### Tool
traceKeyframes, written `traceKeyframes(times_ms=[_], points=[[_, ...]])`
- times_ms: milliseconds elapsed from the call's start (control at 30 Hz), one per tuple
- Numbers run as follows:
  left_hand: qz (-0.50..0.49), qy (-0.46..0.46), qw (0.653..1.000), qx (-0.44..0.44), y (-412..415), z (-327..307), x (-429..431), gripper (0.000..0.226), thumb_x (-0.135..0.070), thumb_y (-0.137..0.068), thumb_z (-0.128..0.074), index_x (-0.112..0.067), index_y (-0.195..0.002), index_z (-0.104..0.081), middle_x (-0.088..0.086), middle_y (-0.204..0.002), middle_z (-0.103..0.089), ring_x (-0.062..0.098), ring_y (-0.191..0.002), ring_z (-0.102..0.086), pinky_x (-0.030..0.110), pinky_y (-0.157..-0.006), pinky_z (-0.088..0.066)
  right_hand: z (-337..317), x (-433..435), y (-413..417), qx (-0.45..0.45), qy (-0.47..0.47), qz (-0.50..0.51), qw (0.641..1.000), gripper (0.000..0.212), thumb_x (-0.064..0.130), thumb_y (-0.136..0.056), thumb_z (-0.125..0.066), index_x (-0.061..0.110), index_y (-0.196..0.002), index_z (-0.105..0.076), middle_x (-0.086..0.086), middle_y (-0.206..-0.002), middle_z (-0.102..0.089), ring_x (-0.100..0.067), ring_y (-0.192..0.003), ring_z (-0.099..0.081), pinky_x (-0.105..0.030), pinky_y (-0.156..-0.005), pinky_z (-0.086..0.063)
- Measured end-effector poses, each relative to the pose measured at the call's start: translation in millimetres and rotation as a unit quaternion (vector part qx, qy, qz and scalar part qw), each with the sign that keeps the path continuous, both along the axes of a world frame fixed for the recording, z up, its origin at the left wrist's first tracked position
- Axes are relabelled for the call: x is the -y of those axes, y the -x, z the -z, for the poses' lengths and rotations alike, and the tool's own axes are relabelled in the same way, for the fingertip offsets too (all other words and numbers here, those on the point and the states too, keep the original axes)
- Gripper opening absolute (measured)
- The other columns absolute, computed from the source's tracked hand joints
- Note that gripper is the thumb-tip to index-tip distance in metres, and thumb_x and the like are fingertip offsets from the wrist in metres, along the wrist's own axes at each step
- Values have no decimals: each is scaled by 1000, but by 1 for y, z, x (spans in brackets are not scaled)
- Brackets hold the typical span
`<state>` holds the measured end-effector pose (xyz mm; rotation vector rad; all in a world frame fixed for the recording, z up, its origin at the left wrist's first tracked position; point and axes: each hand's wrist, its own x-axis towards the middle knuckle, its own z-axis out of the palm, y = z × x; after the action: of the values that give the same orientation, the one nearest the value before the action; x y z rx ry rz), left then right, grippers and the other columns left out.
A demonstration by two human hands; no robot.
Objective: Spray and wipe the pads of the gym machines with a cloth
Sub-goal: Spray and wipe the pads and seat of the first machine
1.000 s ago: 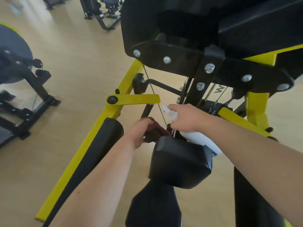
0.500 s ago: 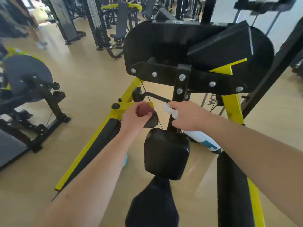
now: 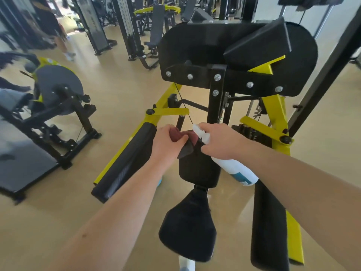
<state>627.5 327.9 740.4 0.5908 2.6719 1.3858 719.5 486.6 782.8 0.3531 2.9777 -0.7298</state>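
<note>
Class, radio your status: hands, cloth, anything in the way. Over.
Left hand grips cloth at top of centre pad. Right hand holds spray bottle. Cable close behind cloth.

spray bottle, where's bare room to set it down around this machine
Widest: bare floor between the left long pad and the neighbouring machine. Also right of the yellow frame, and a narrow strip between the seat pad and the right long pad. Crowded at the centre pad: left hand with cloth, right hand with spray bottle, upright post.
</note>
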Motion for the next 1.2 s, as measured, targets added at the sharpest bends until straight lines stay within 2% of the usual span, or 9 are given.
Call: traceKeyframes(times_ms=[367,467,600,700,800,900,1000,1133,1200], points=[[20,28,998,45,-11,40,56,22,-40,-98,-64,-27,-86,-50,-4,-82,-62,15,-80,-64,31,-73,-51,34,68,-8,57,81,25,995,52,26,-90,-69,32,-138,-49,6,-101,-58,-17,-95,-60,-28,-83,-52],[52,-1,995,82,-2,53,72,21,-35,-98,-65,-21,-93,-49,2,-88,-62,18,-82,-61,30,-70,-51,51,89,-3,72,111,58,989,47,27,-91,-70,34,-133,-50,8,-103,-60,-16,-98,-61,-25,-77,-45],[114,-5,983,143,11,83,99,38,-26,-88,-75,-36,-111,-47,-5,-101,-64,13,-93,-66,35,-82,-59,81,119,-2,79,146,120,979,42,28,-90,-70,38,-126,-52,10,-101,-62,-12,-91,-62,-26,-73,-49],[161,6,971,175,14,111,116,75,-23,-83,-81,-46,-139,-37,-10,-111,-64,5,-94,-67,28,-86,-60,108,144,-8,91,157,165,970,47,24,-88,-70,38,-129,-51,11,-97,-59,-10,-86,-59,-27,-70,-49],[196,45,955,219,9,140,128,77,-17,-88,-80,-37,-147,-35,-8,-115,-61,-1,-81,-67,6,-64,-51,143,162,-17,106,169,210,957,55,24,-86,-70,37,-135,-49,11,-92,-56,-12,-83,-58,-25,-65,-48],[214,102,938,253,4,178,139,87,-18,-84,-83,-40,-147,-28,-6,-123,-58,13,-101,-65,19,-80,-56,181,175,-27,130,180,236,946,66,23,-88,-68,36,-146,-42,9,-98,-57,-13,-85,-57,-24,-66,-45],[225,139,918,296,-4,212,149,85,-1,-81,-76,-34,-139,-23,-5,-108,-57,10,-80,-62,9,-54,-46,217,184,-40,148,189,254,937,68,22,-91,-67,34,-150,-35,5,-111,-55,-19,-94,-54,-26,-70,-44],[208,149,916,309,-11,258,154,68,2,-79,-69,-26,-120,-24,8,-104,-70,19,-87,-69,19,-65,-53,268,187,-56,147,219,321,910,55,27,-87,-68,30,-131,-36,-4,-107,-58,-24,-91,-60,-44,-82,-56],[172,149,920,319,-12,272,152,56,-4,-83,-71,-24,-120,-34,2,-104,-66,12,-84,-64,13,-58,-50,290,185,-62,152,248,345,892,52,34,-87,-69,30,-123,-32,-2,-104,-58,-21,-87,-60,-42,-78,-56]])
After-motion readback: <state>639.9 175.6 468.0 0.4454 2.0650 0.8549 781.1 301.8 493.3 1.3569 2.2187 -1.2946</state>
